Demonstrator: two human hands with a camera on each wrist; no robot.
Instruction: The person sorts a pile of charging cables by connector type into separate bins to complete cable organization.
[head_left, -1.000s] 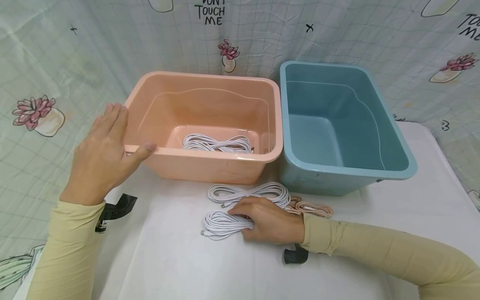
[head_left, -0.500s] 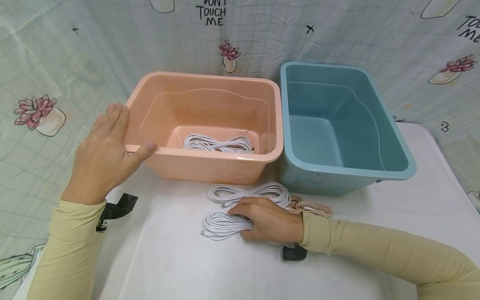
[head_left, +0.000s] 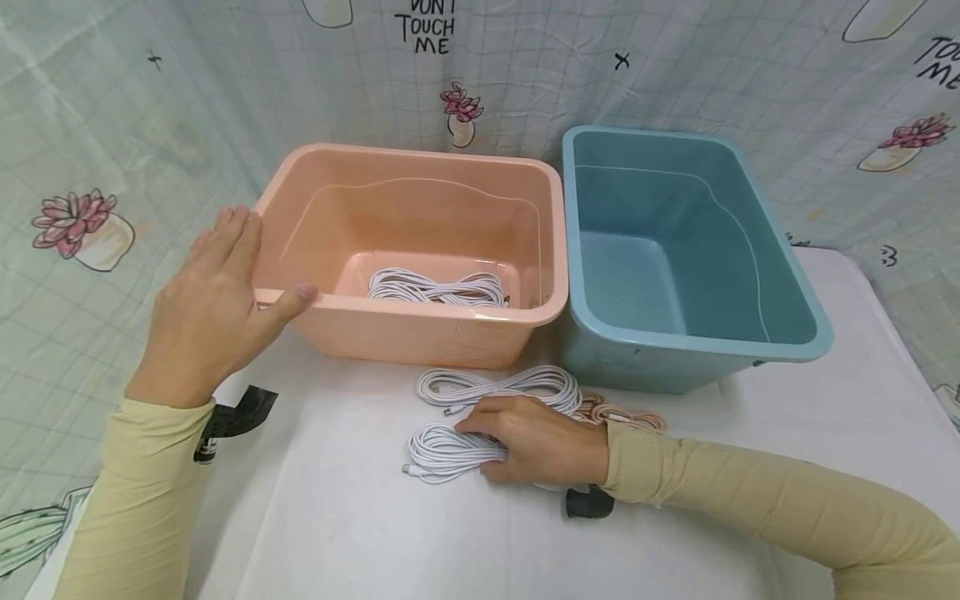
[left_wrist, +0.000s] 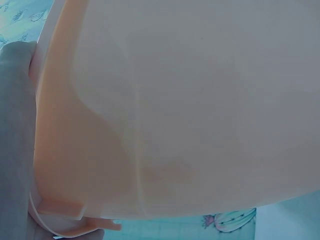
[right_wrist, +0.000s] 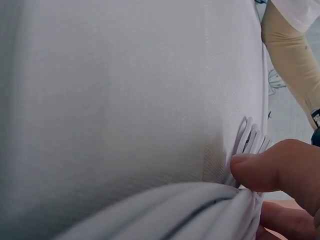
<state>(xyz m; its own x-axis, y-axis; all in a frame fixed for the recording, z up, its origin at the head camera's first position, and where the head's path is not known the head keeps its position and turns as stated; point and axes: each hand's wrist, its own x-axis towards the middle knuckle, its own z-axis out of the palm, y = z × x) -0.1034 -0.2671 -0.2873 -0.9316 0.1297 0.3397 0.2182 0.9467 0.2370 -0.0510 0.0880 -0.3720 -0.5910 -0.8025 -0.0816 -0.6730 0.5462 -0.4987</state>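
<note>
My left hand (head_left: pixel 206 308) rests on the left front corner of the peach plastic bin (head_left: pixel 412 333), fingers straight along its side rim and thumb over the front rim. With thumb and fingers, my right hand (head_left: pixel 534 437) grips a coiled white cable (head_left: pixel 442 454) at its middle, down on the white table. In the right wrist view, the thumb (right_wrist: pixel 260 167) presses across the gathered strands (right_wrist: pixel 200 215). Just behind that hand lies another coiled white cable (head_left: pixel 465 385), partly covered by it. Inside the peach bin sits one more white cable bundle (head_left: pixel 438 288).
A blue bin (head_left: pixel 697 340) stands to the right, close against the peach one. A peach-coloured cable (head_left: pixel 626 418) lies in front of it, partly behind the right wrist. A printed curtain (head_left: pixel 517 83) hangs behind and to the left of the white table (head_left: pixel 360 533).
Both hands hold nearly the same places, and the cables and bins stay put. The head view has shifted very slightly.
</note>
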